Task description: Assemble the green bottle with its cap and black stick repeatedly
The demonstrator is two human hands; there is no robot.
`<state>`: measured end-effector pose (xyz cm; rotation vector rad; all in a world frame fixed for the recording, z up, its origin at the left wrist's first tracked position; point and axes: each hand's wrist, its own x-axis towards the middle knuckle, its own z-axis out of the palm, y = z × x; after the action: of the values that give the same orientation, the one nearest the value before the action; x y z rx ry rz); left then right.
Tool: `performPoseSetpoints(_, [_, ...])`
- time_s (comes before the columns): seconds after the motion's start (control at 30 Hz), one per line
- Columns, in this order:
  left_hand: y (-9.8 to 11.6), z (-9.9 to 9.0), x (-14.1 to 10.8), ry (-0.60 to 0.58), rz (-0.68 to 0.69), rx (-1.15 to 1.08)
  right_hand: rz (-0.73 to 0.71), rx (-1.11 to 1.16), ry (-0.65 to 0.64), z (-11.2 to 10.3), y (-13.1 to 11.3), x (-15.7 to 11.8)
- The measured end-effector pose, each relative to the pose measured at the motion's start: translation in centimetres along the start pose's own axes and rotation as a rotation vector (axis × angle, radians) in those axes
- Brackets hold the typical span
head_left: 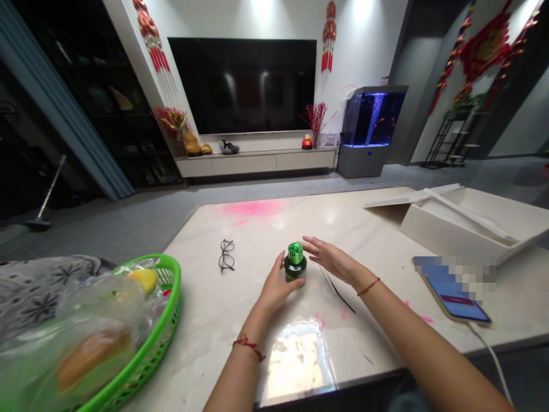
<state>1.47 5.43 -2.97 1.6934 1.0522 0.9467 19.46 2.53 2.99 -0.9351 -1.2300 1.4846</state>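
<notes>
A small dark glass bottle with a shiny green ridged cap stands upright on the pale marble-look table. My left hand curls round the bottle's lower body, with the thumb across its front and the fingers along its left side. To the right of the cap is my right hand, its fingers stretched out and close to the cap; whether they touch it I cannot tell. A thin black strip lies on the table below my right hand.
Eyeglasses lie left of the bottle. A green plastic basket with bagged food stands at the left. On the right are a phone with a white cable and an open white box. Pink stains mark the tabletop.
</notes>
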Motion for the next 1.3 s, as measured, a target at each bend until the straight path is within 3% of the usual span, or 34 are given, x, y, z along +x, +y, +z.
performPoseSetpoints(0.13, [-0.2, 1.3, 0.1, 0.042, 0.029, -0.079, 0.021, 0.002, -0.005, 0.6, -0.1, 0.1])
performPoseSetpoints(0.23, [-0.1, 1.5, -0.1, 0.050, 0.006, -0.045, 0.009, -0.105, 0.078, 0.2, -0.3, -0.2])
performPoseSetpoints(0.37, [0.6, 1.4, -0.3, 0.039, -0.020, 0.048, -0.076, -0.340, 0.456, -1.4, -0.7, -0.5])
performPoseSetpoints(0.43, [1.0, 1.4, -0.4, 0.041, -0.042, 0.092, -0.109, -0.403, 0.567, -1.7, -0.6, -0.5])
performPoseSetpoints(0.63, [1.7, 1.5, -0.5, 0.067, -0.059, 0.114, -0.124, -0.384, 0.296, 0.0, -0.2, -0.6])
performPoseSetpoints(0.8, [1.3, 1.5, -0.5, 0.056, -0.037, 0.094, -0.160, -0.397, 0.393, -0.1, -0.1, -0.2])
performPoseSetpoints(1.0, [1.2, 1.5, -0.4, 0.037, -0.032, 0.065, -0.288, -0.558, 0.149, 1.3, 0.9, 0.9])
performPoseSetpoints(1.3, [2.2, 1.8, -0.8, 0.097, -0.088, 0.258, -0.343, -0.849, 0.328, 3.4, 1.9, 1.0])
